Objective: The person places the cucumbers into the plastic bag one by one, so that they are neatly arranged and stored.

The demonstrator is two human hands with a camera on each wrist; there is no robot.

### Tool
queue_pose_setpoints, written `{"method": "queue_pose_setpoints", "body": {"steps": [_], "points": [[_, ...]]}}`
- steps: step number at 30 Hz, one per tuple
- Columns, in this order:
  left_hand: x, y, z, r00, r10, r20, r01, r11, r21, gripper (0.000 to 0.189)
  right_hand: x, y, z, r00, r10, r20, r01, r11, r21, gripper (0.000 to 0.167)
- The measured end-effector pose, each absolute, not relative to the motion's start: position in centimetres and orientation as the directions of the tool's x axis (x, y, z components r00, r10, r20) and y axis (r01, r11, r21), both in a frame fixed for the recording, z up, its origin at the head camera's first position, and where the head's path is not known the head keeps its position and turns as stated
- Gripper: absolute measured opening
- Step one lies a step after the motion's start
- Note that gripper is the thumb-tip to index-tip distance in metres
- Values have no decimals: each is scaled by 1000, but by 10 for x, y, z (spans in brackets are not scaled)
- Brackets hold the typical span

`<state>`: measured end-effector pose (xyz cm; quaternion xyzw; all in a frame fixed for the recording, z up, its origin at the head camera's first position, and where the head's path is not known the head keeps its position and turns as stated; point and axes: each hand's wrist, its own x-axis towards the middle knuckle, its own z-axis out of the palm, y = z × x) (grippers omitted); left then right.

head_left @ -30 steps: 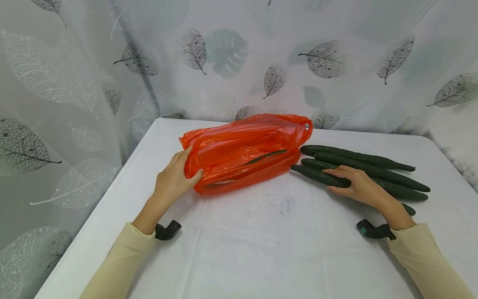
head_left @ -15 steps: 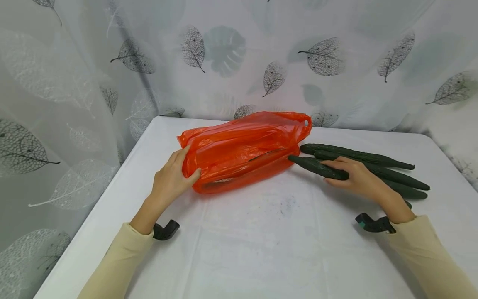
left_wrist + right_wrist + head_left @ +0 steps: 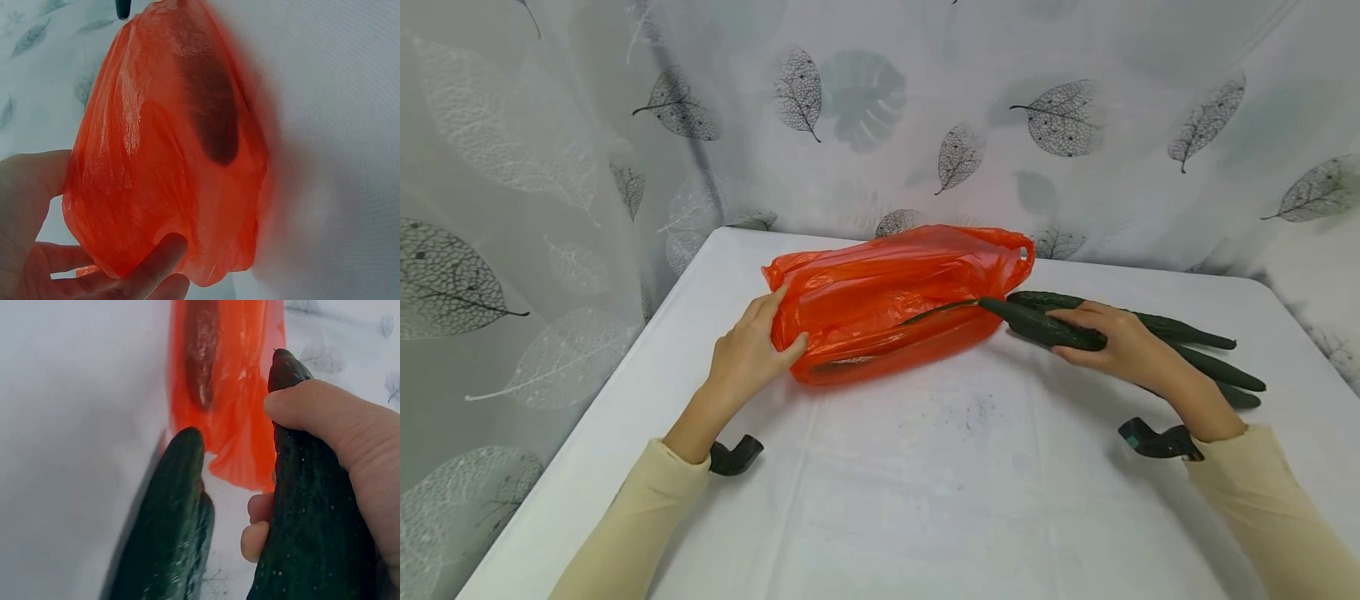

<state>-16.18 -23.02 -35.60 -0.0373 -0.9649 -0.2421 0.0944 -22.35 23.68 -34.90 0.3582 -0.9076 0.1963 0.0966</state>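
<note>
My right hand (image 3: 1116,342) grips a dark green cucumber (image 3: 1037,323) by its right end. Its far tip overlaps the right end of an orange-red plastic bag (image 3: 880,292) in the head view. Up close in the right wrist view, the thumb lies across the held cucumber (image 3: 312,506), with fingertips showing on its other side. At the bag's left end, my left hand (image 3: 747,350) holds the thin plastic between spread thumb and fingers. A dark, long cucumber shape (image 3: 212,119) shows through the bag in the left wrist view.
Several more cucumbers (image 3: 1217,367) lie side by side on the white-covered table (image 3: 925,500), partly hidden by the right hand. A pale curtain with leaf prints (image 3: 880,108) hangs behind the table and along its left side. Each wrist wears a black camera mount (image 3: 1157,440).
My right hand has raised the cucumber from beside the others, bringing its tip up against the bag's right end in view. The left hand stays at the bag.
</note>
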Motion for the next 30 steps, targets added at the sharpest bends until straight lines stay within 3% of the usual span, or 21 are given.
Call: {"method": "queue_pose_setpoints", "body": {"steps": [16, 30], "points": [[-162, -225, -355, -982, 24, 185, 106, 887, 450, 74, -241, 210, -332, -628, -693, 354, -777, 580, -245, 50], [-161, -225, -359, -977, 24, 211, 115, 894, 433, 72, -250, 176, -313, -670, -714, 201, -733, 595, -329, 49]]}}
